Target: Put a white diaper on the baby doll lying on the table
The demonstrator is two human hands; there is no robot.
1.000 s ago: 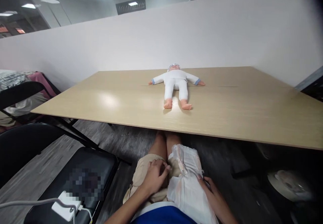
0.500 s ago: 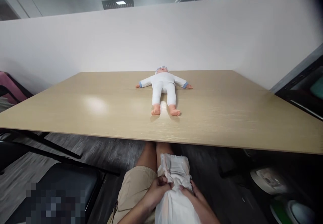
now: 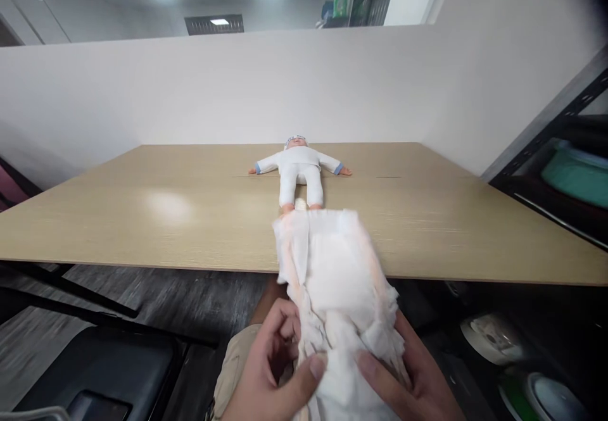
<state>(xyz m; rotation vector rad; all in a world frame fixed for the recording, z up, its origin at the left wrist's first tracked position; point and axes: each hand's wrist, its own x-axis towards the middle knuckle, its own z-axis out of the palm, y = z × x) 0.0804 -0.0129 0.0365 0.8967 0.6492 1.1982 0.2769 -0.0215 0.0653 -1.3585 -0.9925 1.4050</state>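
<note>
White diaper (image 3: pixel 332 269) gripped by left hand (image 3: pixel 268 370); right hand (image 3: pixel 408 380).

Both hands, left hand (image 3: pixel 270 370) and right hand (image 3: pixel 408 380), hold a white diaper (image 3: pixel 332 275) up before the doll (image 3: pixel 298 168) on the tabletop (image 3: pixel 142 212).

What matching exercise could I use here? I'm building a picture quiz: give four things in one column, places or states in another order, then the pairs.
Things:
1. doll
2. diaper
3. table
4. chair

Places or states:
A. dark seat, low at the left
B. held up in the left hand and right hand
C. lying flat on its back, arms spread
D. light wood, bearing the doll

Pairs: 1-C, 2-B, 3-D, 4-A
</note>
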